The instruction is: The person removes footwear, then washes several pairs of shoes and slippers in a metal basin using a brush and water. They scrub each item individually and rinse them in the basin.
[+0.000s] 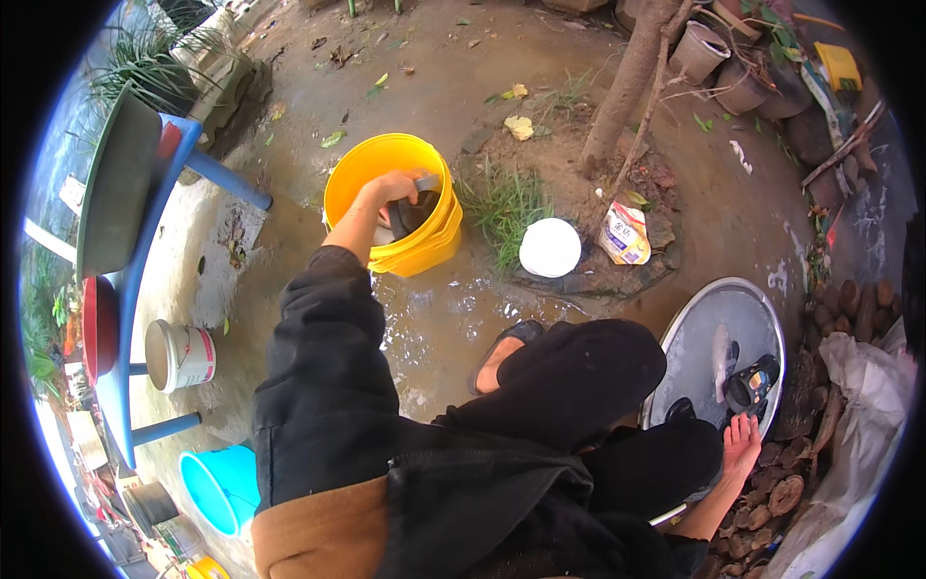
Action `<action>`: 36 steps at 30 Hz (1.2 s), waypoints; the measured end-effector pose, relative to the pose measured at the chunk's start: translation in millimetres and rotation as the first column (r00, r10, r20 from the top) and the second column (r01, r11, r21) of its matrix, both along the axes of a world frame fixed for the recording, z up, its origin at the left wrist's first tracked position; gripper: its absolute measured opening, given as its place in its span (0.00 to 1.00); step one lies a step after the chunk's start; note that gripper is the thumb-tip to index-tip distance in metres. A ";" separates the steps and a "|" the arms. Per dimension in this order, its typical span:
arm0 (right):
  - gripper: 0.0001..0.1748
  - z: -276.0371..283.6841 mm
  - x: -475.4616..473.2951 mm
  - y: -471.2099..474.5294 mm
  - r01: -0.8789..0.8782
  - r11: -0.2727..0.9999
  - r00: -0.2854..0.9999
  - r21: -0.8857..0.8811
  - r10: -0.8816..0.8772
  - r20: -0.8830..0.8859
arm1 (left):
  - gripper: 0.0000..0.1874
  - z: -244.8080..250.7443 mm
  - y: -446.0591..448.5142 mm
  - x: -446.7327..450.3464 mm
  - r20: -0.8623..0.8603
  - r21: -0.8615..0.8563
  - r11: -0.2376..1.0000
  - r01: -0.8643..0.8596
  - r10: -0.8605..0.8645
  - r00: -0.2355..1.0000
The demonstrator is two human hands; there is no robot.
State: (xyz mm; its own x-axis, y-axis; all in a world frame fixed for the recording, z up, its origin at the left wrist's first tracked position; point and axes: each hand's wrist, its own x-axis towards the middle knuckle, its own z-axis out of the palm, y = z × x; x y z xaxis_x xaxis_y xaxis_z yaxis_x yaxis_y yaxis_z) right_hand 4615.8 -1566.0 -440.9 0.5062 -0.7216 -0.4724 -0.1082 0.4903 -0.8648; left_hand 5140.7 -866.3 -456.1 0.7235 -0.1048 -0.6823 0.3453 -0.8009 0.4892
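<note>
My left hand point(396, 187) reaches into a yellow plastic bucket point(383, 148), its fingers closed on a small grey object point(427, 182) whose kind I cannot tell. Beneath the hand, dark shoe-like items point(412, 216) lie in the bucket, partly hidden. At the lower right, my right hand point(741, 437) is held palm up with its fingers apart, beside the rim of a large round metal basin point(669, 340). In the basin are a black clog with coloured decorations point(752, 383), other dark footwear and a pale elongated thing point(720, 362).
A white round lid point(550, 247) and a printed packet point(625, 233) lie near a tree trunk point(622, 87). At the left stand a blue table point(145, 268), a white bucket point(189, 358) and a light-blue bucket point(217, 481). Stacked logs point(786, 493) border the basin on wet ground.
</note>
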 end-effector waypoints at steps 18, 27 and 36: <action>0.29 -4.3 22.5 22.9 -0.022 0.999 0.995 -0.036 0.025 0.097 | 0.38 202.4 -183.9 -107.8 0.045 -0.855 0.507 0.113 -0.144 0.989; 0.35 -37.3 -27.7 35.1 -0.093 0.962 0.990 0.255 0.062 0.126 | 0.40 94.0 -538.2 -248.3 -0.201 -0.803 0.568 0.179 -0.542 0.816; 0.40 -53.4 12.9 31.5 -0.081 0.891 0.935 0.447 -0.088 0.344 | 0.39 28.0 -587.1 -307.6 0.074 -0.712 0.560 0.423 -0.539 0.839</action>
State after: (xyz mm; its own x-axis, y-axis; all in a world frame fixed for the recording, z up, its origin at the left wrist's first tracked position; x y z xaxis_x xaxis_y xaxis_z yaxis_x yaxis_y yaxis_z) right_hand 4628.8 -1534.5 -494.4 0.6948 -0.4769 -0.5383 0.1586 0.8317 -0.5321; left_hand 4833.1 -1453.4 -428.1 0.3292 -0.8778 -0.3479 0.1187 -0.3270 0.9375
